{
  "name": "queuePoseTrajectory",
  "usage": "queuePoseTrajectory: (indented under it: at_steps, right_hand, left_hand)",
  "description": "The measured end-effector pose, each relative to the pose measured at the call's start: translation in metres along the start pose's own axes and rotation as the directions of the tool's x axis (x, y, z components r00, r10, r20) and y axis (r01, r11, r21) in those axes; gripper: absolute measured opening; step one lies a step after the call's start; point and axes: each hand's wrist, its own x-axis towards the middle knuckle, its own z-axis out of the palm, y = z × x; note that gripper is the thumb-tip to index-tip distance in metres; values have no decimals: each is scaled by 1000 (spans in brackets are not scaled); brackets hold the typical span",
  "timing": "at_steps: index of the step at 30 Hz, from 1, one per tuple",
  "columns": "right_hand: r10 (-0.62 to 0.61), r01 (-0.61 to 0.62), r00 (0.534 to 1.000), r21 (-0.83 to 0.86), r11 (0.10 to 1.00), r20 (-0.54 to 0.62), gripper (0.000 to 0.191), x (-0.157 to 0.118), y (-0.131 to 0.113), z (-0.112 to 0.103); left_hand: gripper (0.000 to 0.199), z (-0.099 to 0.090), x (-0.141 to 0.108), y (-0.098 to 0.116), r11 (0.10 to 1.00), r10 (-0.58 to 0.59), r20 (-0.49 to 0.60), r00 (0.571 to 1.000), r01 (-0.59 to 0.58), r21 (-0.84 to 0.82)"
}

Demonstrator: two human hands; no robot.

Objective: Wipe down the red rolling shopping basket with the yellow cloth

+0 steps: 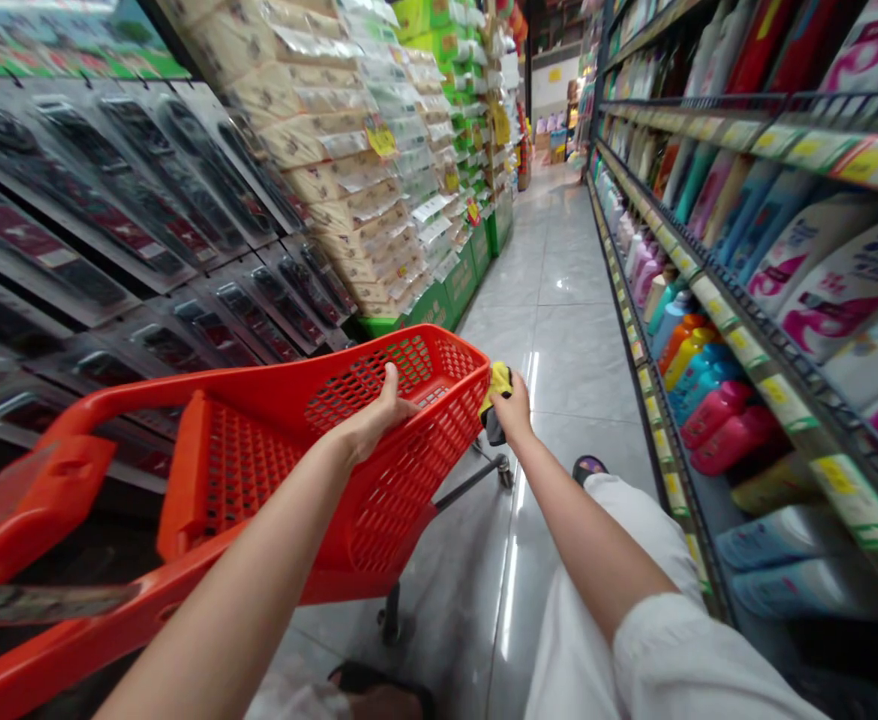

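A red plastic shopping cart (401,510) with lattice walls stands at the left and centre, its handle toward the lower left. My left hand (380,412) rests at the cart's near side rim, thumb raised and apart from the fingers, with nothing held in it. Just past the cart's front corner, my right hand (512,405) is closed around a small yellow and black item (496,385). What that item is cannot be made out. The cart's basket shows nothing inside the part in view.
Shelves of bottles (716,400) line the right side. Packaged goods hang on a rack (109,200) at the left, beside stacked tissue packs (341,160). Between them the grey tiled floor (566,330) runs back. My legs and sandals are below.
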Motion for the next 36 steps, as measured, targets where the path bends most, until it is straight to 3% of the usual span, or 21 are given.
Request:
queuePoseTrajectory:
  at_steps: [3, 6, 10, 12, 15, 16, 17, 18, 20, 22, 23, 24, 26, 27, 30, 33, 34, 36]
  right_hand:
    - [4, -6, 1000, -103, 995, -18, 65, -17, -10, 17]
    - [-75, 70, 997, -196, 978, -14, 74, -52, -32, 30]
    - [-269, 305, 948, -233, 924, 172, 90, -111, -57, 33]
    - [-392, 475, 858, -220, 852, 332, 91, -131, -60, 28]
    - [-521, 709, 643, -179, 682, 562, 73, -133, -49, 17]
    - [-533, 750, 593, -173, 639, 603, 64, -127, -43, 13]
    - [-532, 767, 574, -181, 616, 623, 57, -119, -36, 9]
    - [-519, 761, 589, -206, 616, 619, 52, -108, -28, 6]
    - [-458, 670, 707, -301, 679, 539, 49, -86, -12, 1]
    - [-317, 433, 891, -397, 809, 326, 51, -64, 4, 1]
    - [-213, 270, 960, -398, 877, 181, 51, -55, 10, 2]
    - [-103, 112, 994, -357, 927, 44, 52, -46, 15, 5]
    - [77, -103, 989, -215, 971, -127, 53, -36, 21, 15]
    - [118, -143, 981, -162, 976, -153, 53, -37, 21, 21]
    - [53, -69, 993, -158, 985, -103, 52, -66, 11, 38]
    - [-122, 132, 991, -211, 968, 58, 54, -123, -3, 44]
    - [-181, 217, 969, -219, 951, 170, 55, -141, -6, 43]
    - [-270, 384, 872, -226, 895, 409, 55, -168, -5, 36]
  left_hand:
    - [111, 3, -2, 2, 1000, -13, -17, 1000, 13, -1]
    - [110, 6, -1, 5, 999, -35, -26, 999, 35, 2]
    - [104, 9, 5, 7, 1000, -7, -48, 999, 8, 10]
    - [101, 11, 7, 8, 999, 31, -80, 996, -29, 32]
    - [98, 17, 7, 8, 995, 82, -128, 988, -74, 61]
    - [98, 19, 6, 9, 995, 85, -139, 987, -77, 62]
    - [97, 20, 4, 9, 996, 80, -144, 986, -73, 55]
    - [98, 21, 3, 9, 997, 68, -143, 987, -63, 42]
    - [99, 21, 2, 9, 999, 30, -131, 991, -28, 16]
    - [102, 19, 3, 8, 1000, -5, -118, 993, 6, 4]
    - [103, 18, 4, 8, 1000, -14, -118, 993, 15, 7]
    - [104, 16, 5, 7, 1000, -18, -121, 992, 20, 15]
    - [105, 13, 8, 6, 999, -15, -131, 991, 19, 34]
    - [106, 12, 9, 6, 999, -15, -134, 991, 20, 37]
    - [107, 10, 11, 5, 1000, -22, -116, 993, 24, 15]
    - [104, 8, 12, 5, 1000, -10, -101, 995, 8, -15]
    - [102, 7, 12, 4, 1000, -5, -99, 995, 4, -18]
    - [101, 6, 13, 4, 1000, -9, -97, 995, 8, -20]
